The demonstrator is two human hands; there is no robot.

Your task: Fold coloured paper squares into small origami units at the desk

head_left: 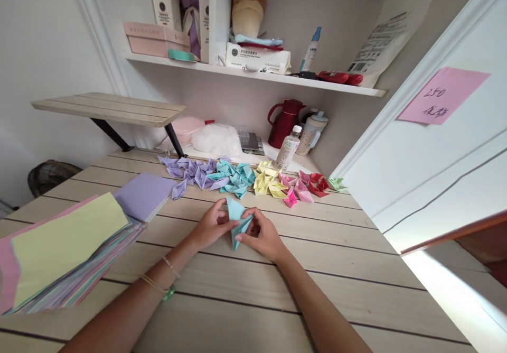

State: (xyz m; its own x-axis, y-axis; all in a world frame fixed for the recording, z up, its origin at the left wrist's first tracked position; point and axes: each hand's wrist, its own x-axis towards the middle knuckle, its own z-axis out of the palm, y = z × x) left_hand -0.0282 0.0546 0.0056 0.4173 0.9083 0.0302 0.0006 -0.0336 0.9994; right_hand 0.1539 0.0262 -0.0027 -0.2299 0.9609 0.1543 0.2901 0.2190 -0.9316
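Between my two hands is a light blue folded paper [235, 210], creased into a pointed shape and held just above the table. My left hand [212, 225] pinches its left side, with the thumb across the front. On the other side my right hand [264, 234] grips the right flap between thumb and fingers. Behind it lies a row of small folded paper pieces: purple ones [194, 172], turquoise ones [236, 177], yellow ones [266, 179], pink ones [301, 190], red ones [318, 183] and a pale green one [337, 184].
A thick stack of coloured paper [67, 237] and a purple sheet pile [144, 194] lie at left on the slatted table [222, 300]. A small raised stand [109, 107] rises behind them. Farther back are a plastic bottle [288, 148], a red jug [285, 123] and a shelf [253, 72].
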